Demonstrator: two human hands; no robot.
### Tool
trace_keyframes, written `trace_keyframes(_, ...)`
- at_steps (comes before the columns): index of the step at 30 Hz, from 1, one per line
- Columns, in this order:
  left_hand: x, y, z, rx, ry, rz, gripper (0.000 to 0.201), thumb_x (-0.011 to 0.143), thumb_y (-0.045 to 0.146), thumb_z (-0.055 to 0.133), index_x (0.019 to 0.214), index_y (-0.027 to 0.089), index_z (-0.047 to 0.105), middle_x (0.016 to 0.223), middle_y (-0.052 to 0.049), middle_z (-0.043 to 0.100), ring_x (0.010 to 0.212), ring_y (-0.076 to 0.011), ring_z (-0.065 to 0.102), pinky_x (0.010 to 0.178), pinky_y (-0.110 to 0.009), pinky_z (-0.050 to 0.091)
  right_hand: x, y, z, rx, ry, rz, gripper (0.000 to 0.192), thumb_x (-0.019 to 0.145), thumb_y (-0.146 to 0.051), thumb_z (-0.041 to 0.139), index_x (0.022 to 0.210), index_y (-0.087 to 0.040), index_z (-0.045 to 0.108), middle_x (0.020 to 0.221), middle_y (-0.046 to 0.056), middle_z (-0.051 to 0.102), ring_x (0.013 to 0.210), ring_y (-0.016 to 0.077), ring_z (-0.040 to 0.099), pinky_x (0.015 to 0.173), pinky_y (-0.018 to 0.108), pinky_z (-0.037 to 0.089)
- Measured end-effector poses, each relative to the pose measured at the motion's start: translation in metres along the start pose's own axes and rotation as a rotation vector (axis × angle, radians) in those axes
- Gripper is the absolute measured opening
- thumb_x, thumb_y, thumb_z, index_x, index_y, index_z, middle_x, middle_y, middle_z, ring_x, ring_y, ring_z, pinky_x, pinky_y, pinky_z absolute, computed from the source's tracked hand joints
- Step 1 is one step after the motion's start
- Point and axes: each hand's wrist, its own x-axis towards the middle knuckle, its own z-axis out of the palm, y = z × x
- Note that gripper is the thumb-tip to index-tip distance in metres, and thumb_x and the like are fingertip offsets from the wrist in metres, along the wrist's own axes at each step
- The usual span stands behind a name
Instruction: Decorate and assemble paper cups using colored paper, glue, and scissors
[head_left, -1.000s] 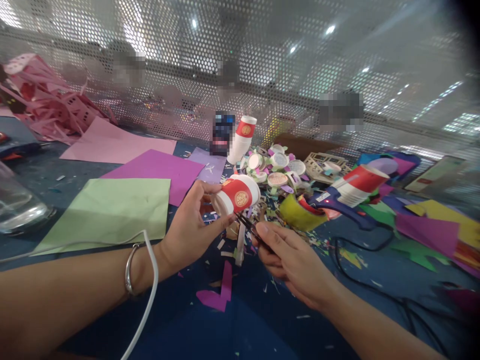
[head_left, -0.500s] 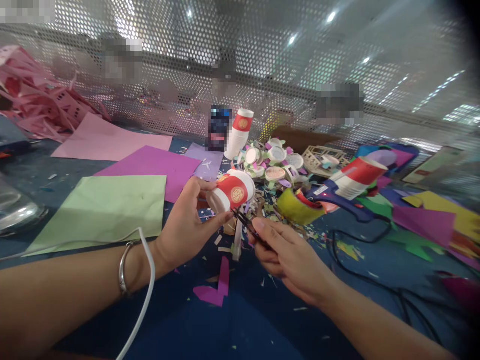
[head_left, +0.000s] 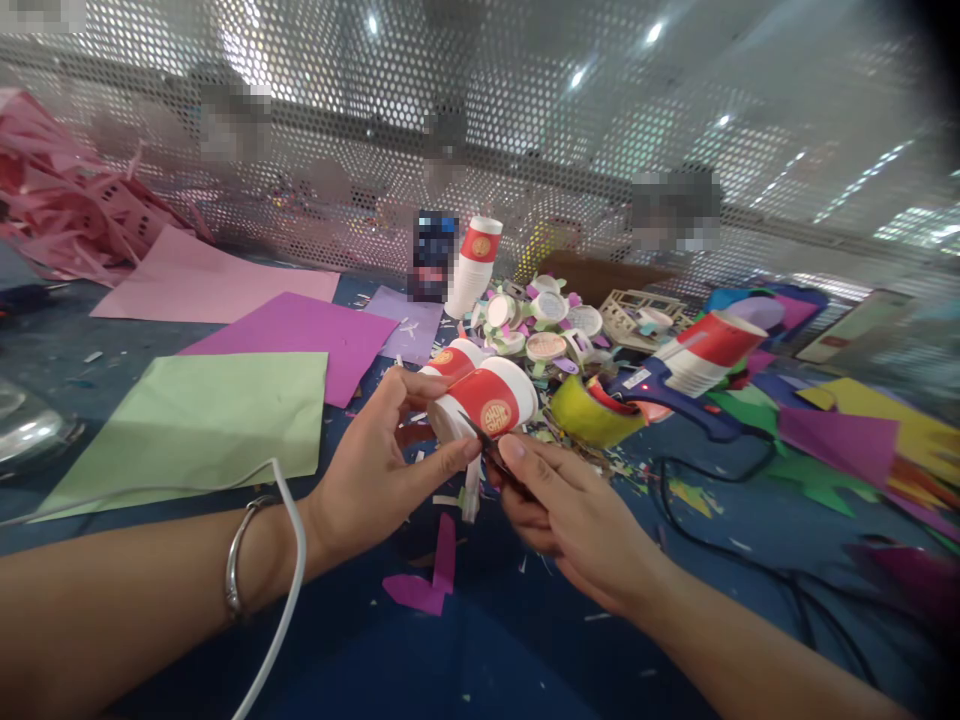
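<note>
Across the blue counter (head_left: 90, 350) lie big paper sheets: green (head_left: 202, 420) at nine o'clock of the hands, purple (head_left: 300, 335) and pink (head_left: 210, 285) beyond it. At two o'clock rests a blue glue gun (head_left: 667, 385) beside a yellow tape roll (head_left: 589, 415). At centre, the left hand (head_left: 375, 470) has its grip closed around a red-and-white paper cup (head_left: 487, 400), held tilted above the counter. The right hand (head_left: 577, 520) has its grip closed on small black scissors (head_left: 491, 450), whose blades touch the cup's lower edge.
</note>
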Motion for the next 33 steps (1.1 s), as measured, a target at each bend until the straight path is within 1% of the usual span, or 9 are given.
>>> trace_keyframes(2, -0.0002, 0.0006, 0.0011, -0.057, 0.01, -0.025, 0.039, 0.083, 0.029, 0.077, 0.11, 0.019, 0.05, 0.119, -0.013, 0.063, 0.11, -0.0258, 0.066, 0.086, -0.04, 0.06, 0.0003, 0.0008, 0.0003, 0.003, -0.003, -0.005, 0.042, 0.087, -0.057, 0.07, 0.081, -0.017, 0.059, 0.067, -0.006, 0.042, 0.049, 0.0025, 0.022, 0.039, 0.015, 0.011)
trace_keyframes(6, -0.0021, 0.0008, 0.0026, -0.096, 0.047, -0.074, 0.043, 0.081, 0.031, 0.08, 0.106, 0.02, 0.048, 0.116, -0.012, 0.064, 0.11, -0.0269, 0.066, 0.081, -0.039, 0.062, 0.0001, 0.0015, 0.002, -0.018, -0.011, -0.009, 0.042, 0.09, -0.057, 0.067, 0.08, -0.017, 0.057, 0.06, -0.009, 0.034, 0.047, 0.0029, 0.018, 0.039, 0.015, 0.011)
trace_keyframes(9, -0.0033, 0.0003, 0.0029, -0.087, 0.08, -0.109, 0.045, 0.079, 0.033, 0.082, 0.104, 0.02, 0.047, 0.112, -0.011, 0.063, 0.104, -0.026, 0.068, 0.077, -0.039, 0.064, 0.0001, 0.0021, 0.0036, -0.036, -0.009, -0.015, 0.042, 0.092, -0.057, 0.064, 0.08, -0.018, 0.056, 0.056, -0.01, 0.028, 0.047, 0.0036, 0.017, 0.039, 0.015, 0.012)
trace_keyframes(15, -0.0035, -0.0002, 0.0031, -0.107, 0.1, -0.132, 0.045, 0.078, 0.035, 0.083, 0.102, 0.021, 0.047, 0.108, -0.008, 0.063, 0.087, -0.0198, 0.069, 0.073, -0.038, 0.065, 0.0005, 0.0022, 0.0057, -0.058, 0.007, -0.016, 0.043, 0.091, -0.06, 0.063, 0.08, -0.019, 0.054, 0.055, -0.01, 0.027, 0.046, 0.0042, 0.016, 0.039, 0.016, 0.012)
trace_keyframes(17, -0.003, 0.0005, 0.0028, -0.081, 0.105, -0.106, 0.045, 0.078, 0.035, 0.083, 0.1, 0.021, 0.046, 0.108, -0.008, 0.062, 0.089, -0.0201, 0.069, 0.072, -0.037, 0.065, 0.0003, 0.0023, 0.0062, -0.064, 0.011, -0.019, 0.043, 0.091, -0.06, 0.064, 0.08, -0.019, 0.054, 0.056, -0.01, 0.028, 0.046, 0.0043, 0.017, 0.039, 0.016, 0.012)
trace_keyframes(20, -0.0027, 0.0018, 0.0027, -0.019, 0.119, -0.03, 0.044, 0.077, 0.033, 0.084, 0.099, 0.021, 0.047, 0.108, -0.008, 0.06, 0.095, -0.0212, 0.067, 0.073, -0.035, 0.063, -0.0007, 0.0035, 0.0067, -0.07, 0.013, -0.031, 0.042, 0.091, -0.059, 0.065, 0.08, -0.019, 0.054, 0.057, -0.01, 0.028, 0.047, 0.0045, 0.017, 0.039, 0.017, 0.012)
trace_keyframes(23, -0.0035, 0.0022, 0.0038, -0.026, 0.124, 0.005, 0.043, 0.077, 0.031, 0.083, 0.098, 0.021, 0.047, 0.108, -0.007, 0.059, 0.097, -0.0214, 0.067, 0.074, -0.035, 0.063, -0.0016, 0.005, 0.0071, -0.064, 0.022, -0.042, 0.042, 0.09, -0.059, 0.066, 0.08, -0.02, 0.054, 0.058, -0.009, 0.029, 0.047, 0.0047, 0.018, 0.039, 0.017, 0.012)
trace_keyframes(29, -0.0051, 0.0, 0.0053, -0.075, 0.125, -0.056, 0.046, 0.077, 0.034, 0.083, 0.098, 0.021, 0.045, 0.106, -0.007, 0.06, 0.097, -0.0216, 0.065, 0.073, -0.035, 0.064, 0.0003, 0.006, 0.0069, -0.072, 0.003, -0.053, 0.043, 0.091, -0.059, 0.064, 0.078, -0.02, 0.053, 0.059, -0.01, 0.027, 0.047, 0.0042, 0.017, 0.038, 0.015, 0.012)
trace_keyframes(33, -0.0041, 0.0026, 0.0038, -0.104, 0.105, -0.118, 0.047, 0.076, 0.035, 0.084, 0.099, 0.02, 0.045, 0.104, -0.008, 0.063, 0.096, -0.0223, 0.066, 0.071, -0.035, 0.063, 0.0014, 0.0058, 0.007, -0.06, 0.007, -0.058, 0.041, 0.091, -0.058, 0.065, 0.08, -0.02, 0.054, 0.061, -0.009, 0.027, 0.047, 0.0041, 0.017, 0.038, 0.015, 0.012)
